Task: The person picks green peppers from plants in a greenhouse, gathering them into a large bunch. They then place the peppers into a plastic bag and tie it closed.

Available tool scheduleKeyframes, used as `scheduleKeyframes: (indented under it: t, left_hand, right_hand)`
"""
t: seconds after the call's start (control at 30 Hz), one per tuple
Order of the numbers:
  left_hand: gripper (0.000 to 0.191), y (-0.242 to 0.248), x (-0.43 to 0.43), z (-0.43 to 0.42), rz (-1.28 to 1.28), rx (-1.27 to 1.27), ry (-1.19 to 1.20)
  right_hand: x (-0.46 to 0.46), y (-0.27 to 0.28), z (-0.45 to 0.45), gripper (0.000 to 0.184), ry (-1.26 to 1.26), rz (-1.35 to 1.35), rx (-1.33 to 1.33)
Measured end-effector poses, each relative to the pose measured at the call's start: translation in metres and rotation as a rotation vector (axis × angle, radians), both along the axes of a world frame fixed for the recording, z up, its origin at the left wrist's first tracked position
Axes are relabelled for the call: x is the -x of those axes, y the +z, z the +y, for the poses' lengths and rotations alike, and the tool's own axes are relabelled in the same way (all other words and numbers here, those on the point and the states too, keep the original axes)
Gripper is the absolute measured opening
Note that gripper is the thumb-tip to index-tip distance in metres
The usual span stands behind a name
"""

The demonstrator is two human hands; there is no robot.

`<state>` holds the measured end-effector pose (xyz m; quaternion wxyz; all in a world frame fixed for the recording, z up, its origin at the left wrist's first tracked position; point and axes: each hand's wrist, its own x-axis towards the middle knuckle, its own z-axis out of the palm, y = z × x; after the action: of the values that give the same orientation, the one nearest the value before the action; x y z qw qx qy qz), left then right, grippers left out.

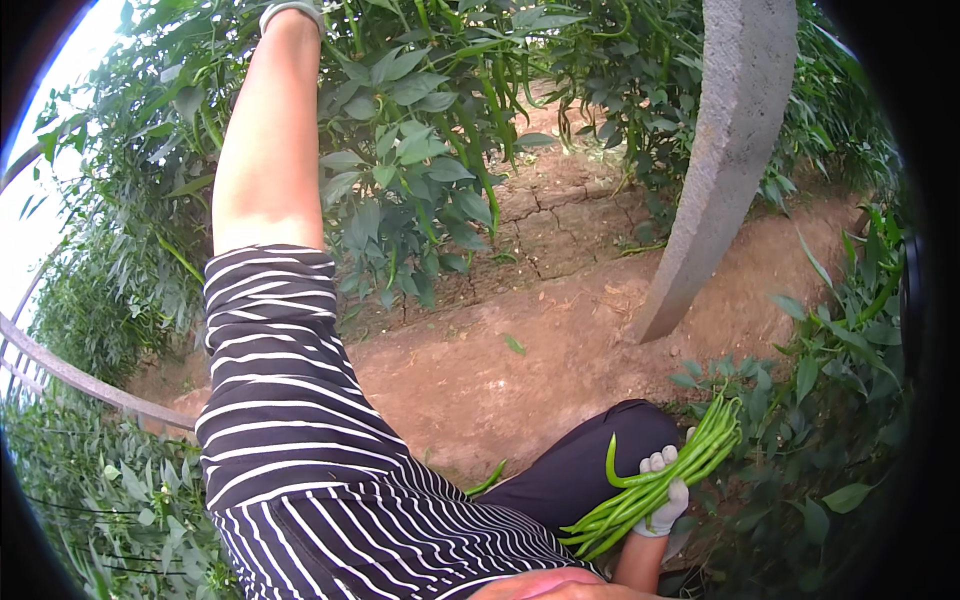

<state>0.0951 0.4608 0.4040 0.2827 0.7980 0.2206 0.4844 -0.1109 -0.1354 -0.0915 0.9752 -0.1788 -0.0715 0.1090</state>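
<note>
At the lower right, my right hand [664, 491] wears a pale glove and grips a bunch of long green chili peppers [637, 501]. Their thin stems fan out past the fingers, and one curved pepper sticks out from the side of the bunch. My left arm, in a black-and-white striped sleeve, reaches up to the top edge, into a leafy pepper plant [420, 150]. Only the glove cuff of my left hand [294, 10] shows; its fingers are beyond the frame. Long peppers [487, 105] hang from the foliage to the right of that arm.
A concrete post [720, 165] rises from the bare soil [480, 382] at right. One loose green pepper [487, 478] lies beside my dark-trousered knee [592, 457]. More pepper plants [840, 367] crowd the right and left sides. A curved pale bar [90, 384] crosses the left edge.
</note>
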Motion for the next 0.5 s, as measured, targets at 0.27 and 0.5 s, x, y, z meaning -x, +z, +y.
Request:
scheduleKeyframes:
  t: [0.27, 0.5]
  left_hand:
    - [0.042, -0.007, -0.010, 0.010, 0.029, 0.005, 0.027]
    - [0.041, -0.008, -0.021, 0.023, 0.074, 0.006, 0.083]
  right_hand:
    - [-0.008, 0.004, 0.000, 0.086, -0.012, 0.002, 0.034]
    - [-0.018, 0.018, 0.007, 0.087, -0.016, 0.012, 0.049]
